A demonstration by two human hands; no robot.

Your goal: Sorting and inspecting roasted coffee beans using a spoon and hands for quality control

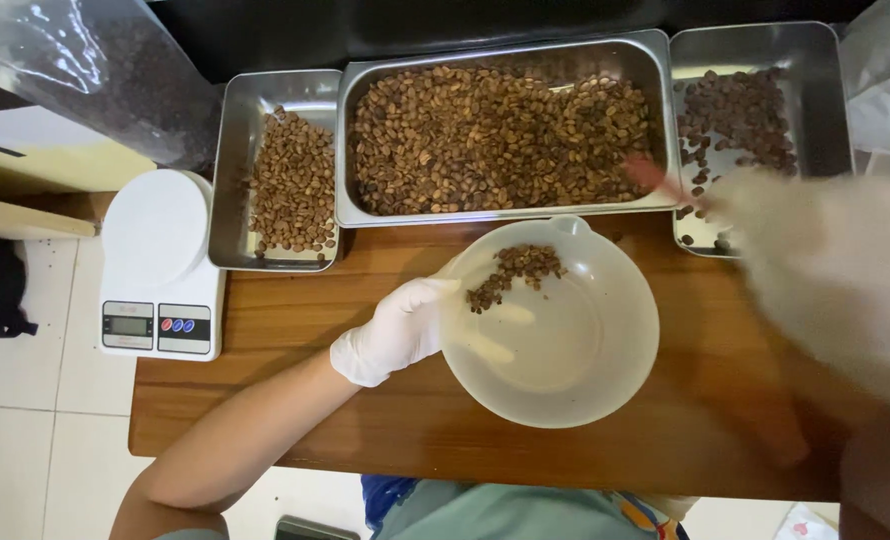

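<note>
Okay, your left hand, in a white glove, grips the left rim of the round white plastic bowl, fingers clamped over its edge, thumb side outside. The bowl sits on the brown wooden table, near the middle, tilted slightly toward you. A small cluster of light brown coffee beans lies on the bowl's far inner wall, close to your left fingers.

Your right hand, also gloved white, is heavily blurred at the right side, over the near edge of the right tray; you cannot tell whether its fingers are apart or together. A reddish blurred thing shows just past it, too smeared to identify.

Far of the bowl, the large rectangular steel tray holds a thick layer of light brown beans and touches the bowl's far rim. Left of it, a narrower steel tray holds a thinner scatter of similar beans. Right of it, a third steel tray holds sparse, darker brown beans.

A white digital kitchen scale sits at the table's far left corner, just beside the left tray. A clear plastic bag of dark beans stands far left, behind the scale.
</note>
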